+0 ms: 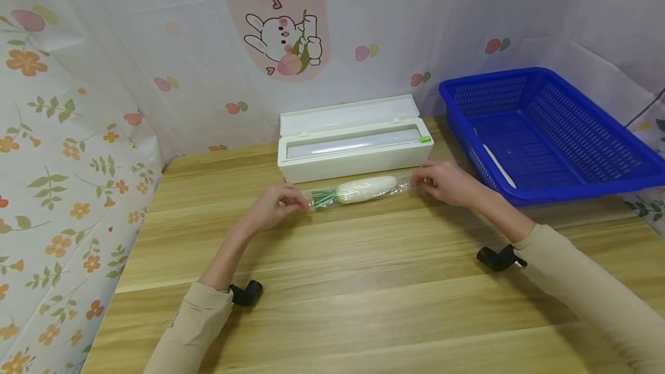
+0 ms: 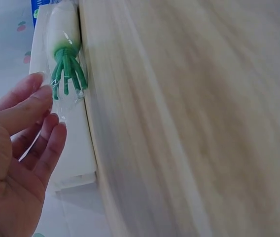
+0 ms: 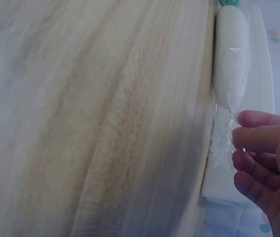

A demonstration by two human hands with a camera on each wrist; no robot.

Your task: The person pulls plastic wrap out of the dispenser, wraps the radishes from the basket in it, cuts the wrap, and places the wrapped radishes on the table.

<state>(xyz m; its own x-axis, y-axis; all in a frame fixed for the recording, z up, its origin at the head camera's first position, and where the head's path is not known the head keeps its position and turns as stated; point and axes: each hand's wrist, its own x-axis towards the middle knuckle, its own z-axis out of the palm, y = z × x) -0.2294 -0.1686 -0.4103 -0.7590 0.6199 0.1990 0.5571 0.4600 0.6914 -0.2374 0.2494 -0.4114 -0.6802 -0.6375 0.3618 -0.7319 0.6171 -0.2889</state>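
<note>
A white radish (image 1: pixel 366 189) with green stems (image 1: pixel 324 197) lies wrapped in clear plastic film (image 1: pixel 403 183), just in front of a white film box. My left hand (image 1: pixel 276 206) pinches the film at the stem end; the left wrist view shows thumb and forefinger meeting at the film's edge beside the stems (image 2: pixel 68 73). At the other end, my right hand (image 1: pixel 444 182) pinches the loose film past the radish's tip. In the right wrist view the crumpled film (image 3: pixel 222 140) reaches the fingertips of that hand (image 3: pixel 265 153).
The white box (image 1: pixel 358 160) stands open against the wall cloth, a film roll (image 1: pixel 353 144) inside and a green slider (image 1: pixel 425 139) at its right end. A blue basket (image 1: pixel 550 192) stands at the right, holding a thin white item with a green tip (image 1: pixel 499 165).
</note>
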